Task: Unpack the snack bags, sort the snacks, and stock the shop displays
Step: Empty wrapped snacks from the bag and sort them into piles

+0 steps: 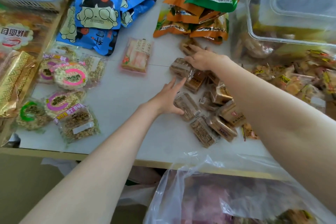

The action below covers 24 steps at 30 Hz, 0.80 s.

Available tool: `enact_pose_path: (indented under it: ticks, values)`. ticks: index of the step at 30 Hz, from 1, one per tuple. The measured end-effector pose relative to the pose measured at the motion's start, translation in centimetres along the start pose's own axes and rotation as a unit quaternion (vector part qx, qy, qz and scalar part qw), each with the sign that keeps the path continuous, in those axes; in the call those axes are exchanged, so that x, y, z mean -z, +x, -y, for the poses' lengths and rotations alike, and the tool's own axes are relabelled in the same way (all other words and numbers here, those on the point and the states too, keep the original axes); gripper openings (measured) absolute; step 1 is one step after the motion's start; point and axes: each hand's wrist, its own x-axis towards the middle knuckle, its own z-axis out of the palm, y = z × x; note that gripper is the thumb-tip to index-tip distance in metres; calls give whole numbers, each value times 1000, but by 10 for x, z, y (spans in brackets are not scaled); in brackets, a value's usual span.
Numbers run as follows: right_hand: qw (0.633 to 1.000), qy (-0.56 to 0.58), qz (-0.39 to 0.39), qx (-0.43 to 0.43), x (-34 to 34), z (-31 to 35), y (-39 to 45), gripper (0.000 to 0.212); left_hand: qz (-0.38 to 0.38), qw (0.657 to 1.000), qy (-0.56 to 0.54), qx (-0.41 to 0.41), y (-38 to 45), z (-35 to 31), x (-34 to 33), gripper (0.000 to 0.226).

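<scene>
left hand [168, 99]: fingers straight, thumb against a brown snack pack [186, 106], not gripping anything
right hand [201, 59]: flat and spread, resting on top of another brown pack [181, 68]
brown packs pile [216, 114]: middle-right of the white table [127, 100]
pink sandwich pack [136, 56]: sitting alone, just left of the hands
blue cartoon bags [98, 5]: far-left corner
clear plastic bag [227, 196]: hanging off the near edge

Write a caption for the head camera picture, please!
Both hands, left and right, sort brown snack packs on a white table.
</scene>
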Motion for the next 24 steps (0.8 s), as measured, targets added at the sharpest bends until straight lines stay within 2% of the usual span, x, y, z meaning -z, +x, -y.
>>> enact_pose_path:
  ticks: [4,7,12,15,18,21,24]
  values:
    - [999,16,-20,-36,-14,-32,-11,70,24,999,18,-19,9,-13,-4,107]
    - [998,39,-23,-36,-15,-49,-23,62,19,1000,0,-8,15,-25,-11,102]
    - [991,124,-33,-47,-9,-45,-31,61,-32,998,-49,18,6,-28,-15,94]
    - [959,254,-104,-77,4,-47,-55,59,-100,989,-105,22,-14,-25,-19,80]
    - [934,309,-173,-38,8,-61,-100,54,-128,985,-117,2,-42,-19,-30,71]
    - [926,343,-157,-3,-6,-78,-150,50,-132,984,-123,2,-67,-21,-40,66]
    - [934,329,-139,3,-19,-92,-192,47,-143,981,-134,8,-86,-31,-43,64]
